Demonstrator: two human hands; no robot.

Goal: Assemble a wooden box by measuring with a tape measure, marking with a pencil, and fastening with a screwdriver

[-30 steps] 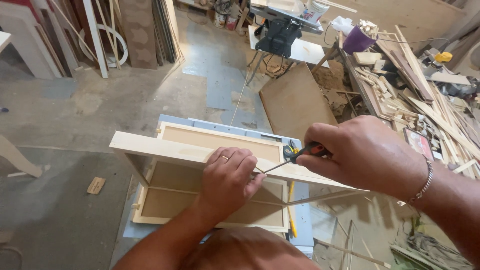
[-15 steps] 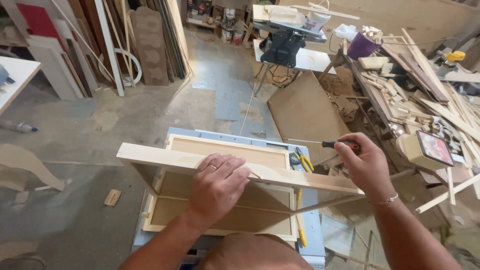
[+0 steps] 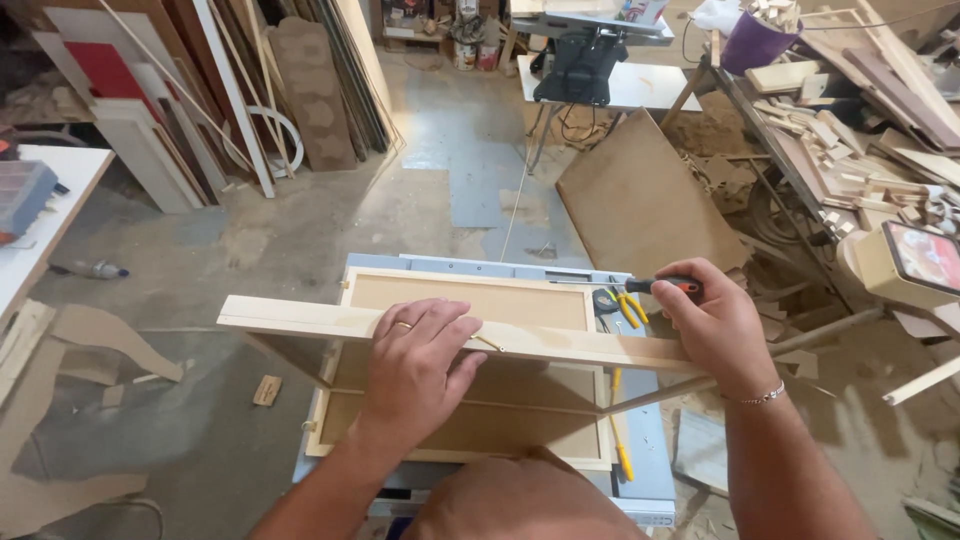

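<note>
- Long pale wooden board (image 3: 560,343), laid flat across the wooden frame (image 3: 470,300), overhanging that frame on both sides.
- On the board's near edge, a small screw or nail (image 3: 492,346), just beside the left fingertips; too small to tell which.
- Left hand (image 3: 415,365) pressed palm-down on the board's middle, fingers spread and flat, grasping nothing; a ring on one finger.
- Right hand (image 3: 715,325) at the board's right end, heel against its edge, fingers clenched round a screwdriver (image 3: 662,286) with a black and orange handle; a bracelet on the wrist.
- Under the board, the frame with a tan panel inside it, resting on a blue-grey table (image 3: 640,440).
- Just beyond the board, beside the right hand, yellow-handled pliers (image 3: 630,307) and a tape measure (image 3: 604,300) on the table.
- Beyond the board, on the dusty concrete floor (image 3: 300,230), a brown sheet (image 3: 640,195) leaning.
- Right of the board, a heap of wood offcuts (image 3: 850,140).
- Left of the board and farther off, planks leaning against the wall (image 3: 200,100).
</note>
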